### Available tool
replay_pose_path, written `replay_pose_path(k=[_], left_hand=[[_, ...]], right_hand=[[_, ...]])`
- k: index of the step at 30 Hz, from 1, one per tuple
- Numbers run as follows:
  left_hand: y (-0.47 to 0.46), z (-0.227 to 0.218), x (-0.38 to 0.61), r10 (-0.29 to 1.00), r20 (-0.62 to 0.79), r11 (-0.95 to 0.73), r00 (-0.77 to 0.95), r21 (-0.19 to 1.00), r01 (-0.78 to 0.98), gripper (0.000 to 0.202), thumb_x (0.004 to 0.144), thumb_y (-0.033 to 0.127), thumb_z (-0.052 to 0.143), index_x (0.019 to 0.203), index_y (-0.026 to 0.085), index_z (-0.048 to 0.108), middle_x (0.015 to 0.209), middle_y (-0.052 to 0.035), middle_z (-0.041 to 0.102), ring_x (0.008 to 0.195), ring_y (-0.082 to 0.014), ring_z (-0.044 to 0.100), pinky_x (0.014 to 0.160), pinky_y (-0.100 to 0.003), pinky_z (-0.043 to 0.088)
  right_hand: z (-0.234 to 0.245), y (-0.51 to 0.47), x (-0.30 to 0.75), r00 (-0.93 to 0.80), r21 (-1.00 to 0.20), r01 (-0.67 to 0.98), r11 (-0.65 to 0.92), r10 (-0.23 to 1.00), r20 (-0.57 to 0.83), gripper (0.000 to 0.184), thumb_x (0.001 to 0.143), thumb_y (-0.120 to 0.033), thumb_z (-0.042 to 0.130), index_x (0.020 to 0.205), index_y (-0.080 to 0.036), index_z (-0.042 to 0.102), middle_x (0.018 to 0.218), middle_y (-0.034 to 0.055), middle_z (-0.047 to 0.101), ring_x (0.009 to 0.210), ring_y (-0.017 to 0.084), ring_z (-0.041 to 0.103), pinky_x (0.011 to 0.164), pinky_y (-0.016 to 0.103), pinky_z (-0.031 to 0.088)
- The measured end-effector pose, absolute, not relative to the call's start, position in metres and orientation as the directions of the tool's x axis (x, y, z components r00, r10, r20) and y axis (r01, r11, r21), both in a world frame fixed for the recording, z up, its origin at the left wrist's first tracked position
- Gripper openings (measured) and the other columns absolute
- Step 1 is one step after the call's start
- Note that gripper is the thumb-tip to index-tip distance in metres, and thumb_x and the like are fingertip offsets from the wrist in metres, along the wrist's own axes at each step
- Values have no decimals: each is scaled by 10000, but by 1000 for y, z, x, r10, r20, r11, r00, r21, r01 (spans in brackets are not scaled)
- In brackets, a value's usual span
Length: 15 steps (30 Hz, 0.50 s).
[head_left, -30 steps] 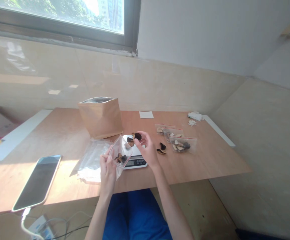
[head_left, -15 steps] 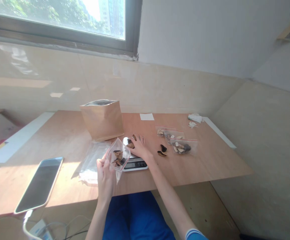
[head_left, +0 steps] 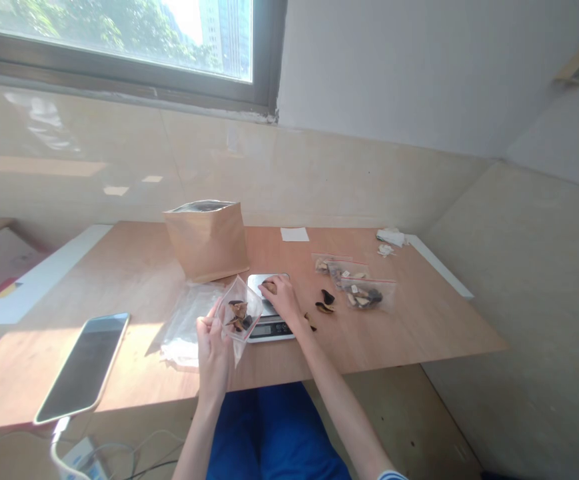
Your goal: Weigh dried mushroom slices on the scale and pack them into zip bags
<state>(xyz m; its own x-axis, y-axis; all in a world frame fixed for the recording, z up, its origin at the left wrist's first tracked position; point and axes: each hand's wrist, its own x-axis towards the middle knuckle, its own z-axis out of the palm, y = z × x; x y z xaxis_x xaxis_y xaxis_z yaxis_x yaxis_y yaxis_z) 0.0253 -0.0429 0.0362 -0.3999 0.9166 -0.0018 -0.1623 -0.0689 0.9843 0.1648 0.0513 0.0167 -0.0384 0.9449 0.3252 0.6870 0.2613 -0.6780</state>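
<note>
My left hand (head_left: 213, 343) grips a small clear zip bag (head_left: 226, 328) by its side, its mouth spread open. Dark and brown dried slices (head_left: 239, 313) lie inside it. Over the kitchen scale (head_left: 264, 331), my right hand (head_left: 283, 300) has its fingers closed round a brown dried slice (head_left: 270, 287). Part of the silver weighing plate shows around those fingers; the rest is hidden. Two loose dried slices (head_left: 325, 307) rest on the table right of the scale, and another slice (head_left: 310, 322) lies beside my right forearm.
A brown paper pouch (head_left: 208, 243) stands open behind a stack of clear bags (head_left: 182, 340). Several filled zip bags (head_left: 364, 295) lie to the right. A phone (head_left: 82, 367) on a cable is at left. A white card (head_left: 294, 235) and crumpled scraps (head_left: 392, 237) lie farther back.
My right hand has drawn its fingers together round a dried slice, and more of the scale plate shows. A slice near my right forearm has come into view. The left hand keeps the bag.
</note>
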Motion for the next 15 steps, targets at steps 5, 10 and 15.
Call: replay_pose_path(k=[5,10,15], left_hand=[[-43,36,28,921,-64,-23,-383,975,-220,204,841,405,480,768,230,405,1395,-35,417,1229,-210,447,1010,-389,369],[-45,30,35,936,-14,-83,-351,963,-258,237,839,454,462,801,225,415,1399,-57,400,1258,-213,414,945,-350,425],[-50,31,41,916,46,-105,-398,986,-128,250,830,455,468,791,210,442,1341,-97,460,1201,-229,467,924,-366,436]], right_hand=[[70,33,157,-19,-931,320,173,984,177,270,795,-425,562,850,-171,635,842,29,668,796,153,607,714,249,456],[100,15,141,-167,-862,488,137,984,61,180,762,-349,620,841,-187,636,853,24,654,825,166,606,746,279,448],[96,19,124,-137,-736,651,188,982,130,159,778,-226,613,921,-159,603,951,72,589,905,190,578,824,329,446]])
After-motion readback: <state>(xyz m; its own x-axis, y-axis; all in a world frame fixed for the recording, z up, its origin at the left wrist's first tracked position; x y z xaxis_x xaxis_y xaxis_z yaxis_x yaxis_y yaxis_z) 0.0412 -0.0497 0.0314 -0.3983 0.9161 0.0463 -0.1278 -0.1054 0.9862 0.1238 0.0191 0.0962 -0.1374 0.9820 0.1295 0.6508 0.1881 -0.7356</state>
